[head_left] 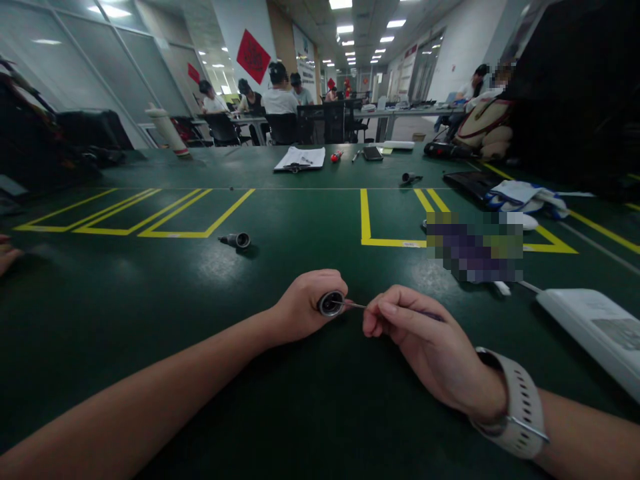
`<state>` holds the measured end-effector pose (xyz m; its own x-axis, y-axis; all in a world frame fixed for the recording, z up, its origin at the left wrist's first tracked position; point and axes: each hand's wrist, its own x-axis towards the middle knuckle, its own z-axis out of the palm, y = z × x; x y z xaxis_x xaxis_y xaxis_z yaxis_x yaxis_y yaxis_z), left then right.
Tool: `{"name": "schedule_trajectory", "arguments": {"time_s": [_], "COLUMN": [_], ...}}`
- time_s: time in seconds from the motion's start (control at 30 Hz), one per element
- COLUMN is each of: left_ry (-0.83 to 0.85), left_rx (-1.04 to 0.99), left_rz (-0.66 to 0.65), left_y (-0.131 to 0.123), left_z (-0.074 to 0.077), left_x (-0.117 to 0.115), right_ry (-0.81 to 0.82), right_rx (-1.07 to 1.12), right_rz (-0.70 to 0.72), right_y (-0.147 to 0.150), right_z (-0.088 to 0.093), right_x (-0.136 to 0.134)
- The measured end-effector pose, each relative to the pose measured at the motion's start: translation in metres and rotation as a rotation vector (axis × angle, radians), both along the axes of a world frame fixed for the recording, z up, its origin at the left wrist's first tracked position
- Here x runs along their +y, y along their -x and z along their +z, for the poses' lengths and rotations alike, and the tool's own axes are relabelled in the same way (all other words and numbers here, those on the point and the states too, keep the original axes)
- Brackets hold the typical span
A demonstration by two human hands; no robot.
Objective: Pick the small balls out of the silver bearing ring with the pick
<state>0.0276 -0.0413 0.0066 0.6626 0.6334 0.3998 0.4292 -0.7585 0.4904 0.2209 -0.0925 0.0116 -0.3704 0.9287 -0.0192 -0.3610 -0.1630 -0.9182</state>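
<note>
My left hand point(306, 305) is closed around a small round metal part point(331, 303), its open end facing right. My right hand point(419, 343) pinches a thin metal tool point(353, 305) whose tip reaches into the part's opening. Both hands rest low over the dark green table point(280, 220) near its front middle. A pale watch band point(520, 407) circles my right wrist. A similar metal part point(236, 240) lies on the table farther back to the left, and another one point(409, 178) lies farther back right.
Yellow tape lines point(150, 217) mark boxes on the table. A white device point(595, 333) lies at the right, gloves point(527, 197) behind it. A clipboard with papers point(300, 159) and a phone point(373, 153) lie at the back. Several people sit at far tables. Another person's fingers point(6, 253) show at the left edge.
</note>
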Motion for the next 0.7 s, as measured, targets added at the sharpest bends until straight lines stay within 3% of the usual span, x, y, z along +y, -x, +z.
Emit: {"name": "schedule_trajectory", "arguments": {"time_s": [0.13,0.43,0.7], "left_ry": [0.045,-0.056,-0.007], "left_rx": [0.024,0.078,0.069], "left_rz": [-0.061,0.008,0.013], "left_y": [0.0,-0.001,-0.001], "left_z": [0.001,-0.002,-0.002], "left_x": [0.001,0.003,0.003], "right_ry": [-0.125,-0.524,-0.605], "right_rx": [-0.129,-0.522,-0.58], "right_rz": [0.035,-0.039,-0.094], "right_y": [-0.002,-0.002,0.0], "right_z": [-0.001,0.009,0.008], "right_x": [-0.002,-0.015,-0.018]}}
